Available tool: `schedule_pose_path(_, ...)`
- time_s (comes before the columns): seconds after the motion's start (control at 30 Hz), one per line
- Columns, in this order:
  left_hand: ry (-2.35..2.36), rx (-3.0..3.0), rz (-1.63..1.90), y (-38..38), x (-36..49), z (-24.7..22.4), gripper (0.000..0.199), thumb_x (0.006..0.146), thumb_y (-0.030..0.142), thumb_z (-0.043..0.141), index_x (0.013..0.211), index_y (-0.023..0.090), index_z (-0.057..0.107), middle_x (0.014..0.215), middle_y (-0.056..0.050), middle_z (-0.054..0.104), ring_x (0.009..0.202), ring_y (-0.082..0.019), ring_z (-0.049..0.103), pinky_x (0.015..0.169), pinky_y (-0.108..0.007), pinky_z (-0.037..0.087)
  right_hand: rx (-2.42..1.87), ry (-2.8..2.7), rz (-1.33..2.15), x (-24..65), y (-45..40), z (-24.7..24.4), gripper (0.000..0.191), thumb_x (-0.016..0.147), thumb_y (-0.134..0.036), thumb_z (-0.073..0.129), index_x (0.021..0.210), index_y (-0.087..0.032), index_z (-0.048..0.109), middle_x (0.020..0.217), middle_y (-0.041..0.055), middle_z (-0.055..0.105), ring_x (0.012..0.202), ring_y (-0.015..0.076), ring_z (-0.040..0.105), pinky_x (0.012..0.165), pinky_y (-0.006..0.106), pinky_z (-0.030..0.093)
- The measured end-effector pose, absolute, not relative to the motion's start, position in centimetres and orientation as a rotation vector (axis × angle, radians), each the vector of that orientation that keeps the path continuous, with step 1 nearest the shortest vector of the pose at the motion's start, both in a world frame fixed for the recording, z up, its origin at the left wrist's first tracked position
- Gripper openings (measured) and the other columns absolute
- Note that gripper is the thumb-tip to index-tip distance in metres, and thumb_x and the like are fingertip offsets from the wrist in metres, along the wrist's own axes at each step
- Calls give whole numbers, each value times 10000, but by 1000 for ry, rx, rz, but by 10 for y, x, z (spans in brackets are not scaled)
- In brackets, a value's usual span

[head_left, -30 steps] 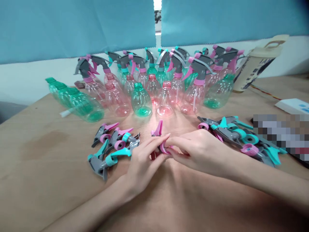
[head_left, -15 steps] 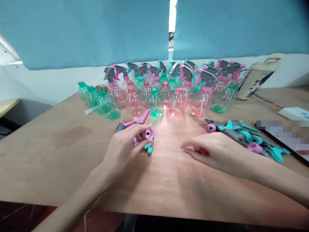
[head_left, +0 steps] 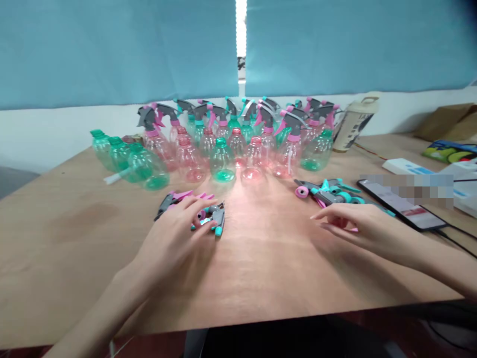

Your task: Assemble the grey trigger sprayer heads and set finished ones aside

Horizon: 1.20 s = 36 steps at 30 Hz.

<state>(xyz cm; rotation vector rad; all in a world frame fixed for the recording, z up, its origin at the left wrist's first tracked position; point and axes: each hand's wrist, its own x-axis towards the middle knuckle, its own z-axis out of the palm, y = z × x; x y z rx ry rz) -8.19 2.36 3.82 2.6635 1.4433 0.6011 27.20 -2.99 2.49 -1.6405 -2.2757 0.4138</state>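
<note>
My left hand (head_left: 179, 223) hovers at a small pile of spray heads on the left, thumb and fingers apart. In that pile are a grey and pink head (head_left: 166, 204) and a grey and turquoise head (head_left: 219, 219); a pink collar (head_left: 201, 215) shows between my fingers. On the right, my right hand (head_left: 357, 223) is half curled with a gap between thumb and fingertips, close to a second pile of grey and turquoise spray heads (head_left: 330, 195). A pink collar (head_left: 301, 192) lies at that pile's left end. My right hand partly covers the pile.
Across the back of the wooden table (head_left: 246, 278) stand several green bottles (head_left: 222, 164) and pink bottles (head_left: 192, 164), some with spray heads. A phone (head_left: 406, 206), a white power strip (head_left: 410, 168), a cream container (head_left: 356, 122) and a brown bag (head_left: 447, 122) are at the right.
The view has turned right. My right hand has moved right to the second pile. The pink collar at my left fingers sits lower in the left pile, and those fingers have spread.
</note>
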Motion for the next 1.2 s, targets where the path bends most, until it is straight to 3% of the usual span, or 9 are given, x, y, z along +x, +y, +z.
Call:
schedule_pose_path(0.1, 1315, 2695, 581, 24, -49, 35, 241, 877, 302, 550, 1098, 235, 616, 977, -46, 666, 907, -236, 633, 759, -344, 481, -1673, -2226, 320, 301, -39, 18, 221, 901, -342, 468, 985, -219, 631, 943, 72, 638, 789, 192, 615, 639, 314, 482)
schedule_pose_path(0.17, 1223, 2670, 511, 24, -23, 32, 211, 885, 282, 537, 1070, 225, 620, 985, -39, 659, 784, -196, 645, 684, -306, 484, -1688, -2240, 227, 318, -43, 14, 231, 902, -367, 471, 987, -213, 621, 999, 94, 617, 858, 220, 613, 709, 355, 493)
schedule_pose_path(0.37, 992, 2636, 465, 41, 48, 12, 222, 886, 234, 513, 1092, 209, 591, 1076, -54, 627, 805, -183, 640, 690, -297, 498, -1697, -2198, 128, 349, -55, -3, 342, 875, -433, 524, 1120, -199, 566, 1171, 141, 537, 1090, 264, 540, 927, 444, 446)
schedule_pose_path(0.53, 1057, 2546, 631, 69, 97, -8, 363, 850, 315, 579, 1179, 193, 487, 1051, -69, 597, 915, -213, 617, 758, -328, 501, -1657, -2199, 16, 357, -61, -14, 482, 830, -445, 583, 1233, -191, 508, 1286, 166, 482, 1208, 303, 468, 974, 487, 421)
schedule_pose_path(0.7, 1197, 2512, 753, 93, 128, -28, 526, 778, 439, 647, 1174, 157, 446, 1020, -96, 579, 949, -283, 592, 780, -405, 478, -1674, -2225, -1, 351, -57, -21, 487, 860, -423, 547, 1265, -159, 487, 1327, 169, 469, 1203, 283, 477, 979, 447, 435)
schedule_pose_path(0.8, 1227, 2512, 805, 103, 137, -36, 443, 777, 432, 647, 1088, 155, 496, 992, -102, 583, 952, -300, 577, 773, -416, 465, -1648, -2259, 5, 343, -53, -23, 467, 871, -405, 539, 1259, -149, 493, 1358, 170, 440, 1223, 277, 453, 989, 432, 430)
schedule_pose_path(0.97, 1120, 2519, 875, 107, 140, -35, 143, 816, 261, 624, 925, 191, 563, 913, -34, 622, 872, -210, 588, 769, -335, 468, -1623, -2267, -17, 336, -48, -24, 466, 885, -412, 518, 1243, -114, 506, 1354, 181, 437, 1229, 281, 436, 1010, 435, 410)
schedule_pose_path(1.2, 1130, 2463, 1051, 90, 112, -11, 209, 812, 211, 636, 1016, 200, 595, 983, -36, 606, 880, -184, 572, 719, -297, 479, -1635, -2278, -97, 335, -44, -26, 503, 879, -433, 520, 1255, -99, 506, 1341, 189, 455, 1219, 293, 447, 993, 437, 420)
